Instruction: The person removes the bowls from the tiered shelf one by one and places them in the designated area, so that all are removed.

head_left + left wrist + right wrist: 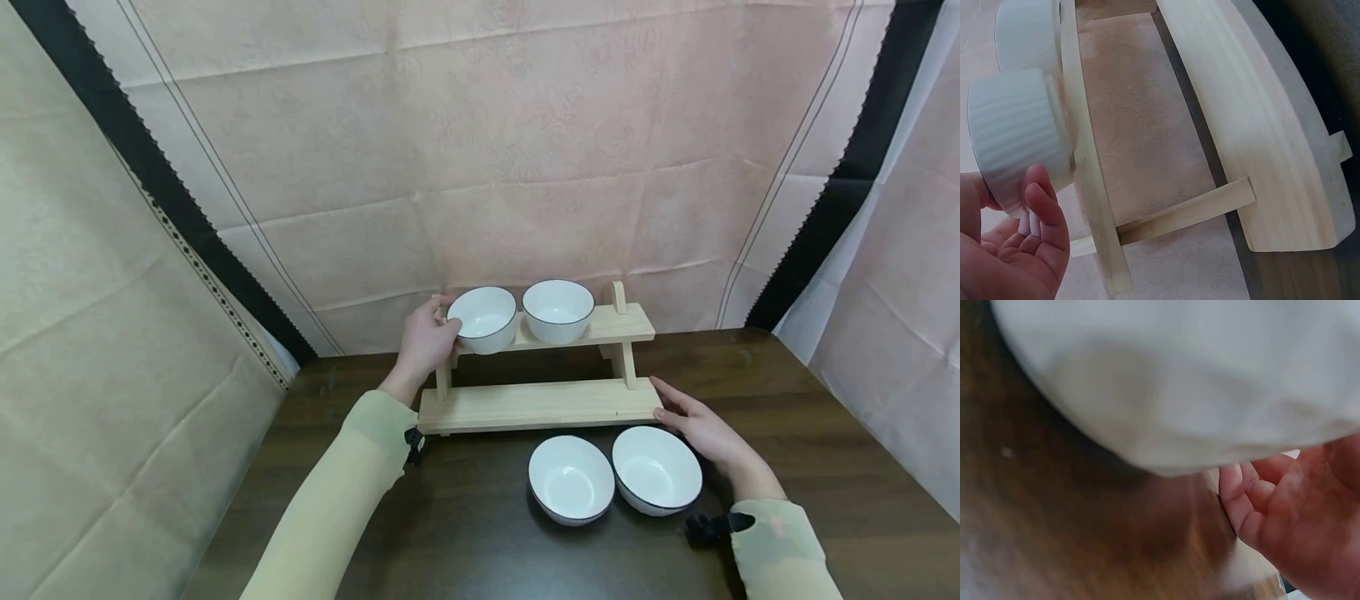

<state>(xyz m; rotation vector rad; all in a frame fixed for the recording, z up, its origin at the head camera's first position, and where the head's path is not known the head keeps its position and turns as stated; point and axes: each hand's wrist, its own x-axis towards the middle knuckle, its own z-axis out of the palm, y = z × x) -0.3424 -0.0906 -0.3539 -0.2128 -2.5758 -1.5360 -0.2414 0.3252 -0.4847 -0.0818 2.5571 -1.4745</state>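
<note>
A two-tier wooden rack stands on the table. Two white bowls with dark rims sit side by side on its upper board. My left hand grips the left bowl, its thumb against the outer wall, as the left wrist view also shows. Beside it stands the upper right bowl. At the right end of the lower board, my right hand holds the rack, thumb at the front corner and fingers toward the back. A large white bowl hides part of that hand's surroundings in the right wrist view.
Two more white bowls, a left one and a right one, stand close together on the dark wooden table in front of the rack. Pale fabric walls enclose the table behind and at both sides.
</note>
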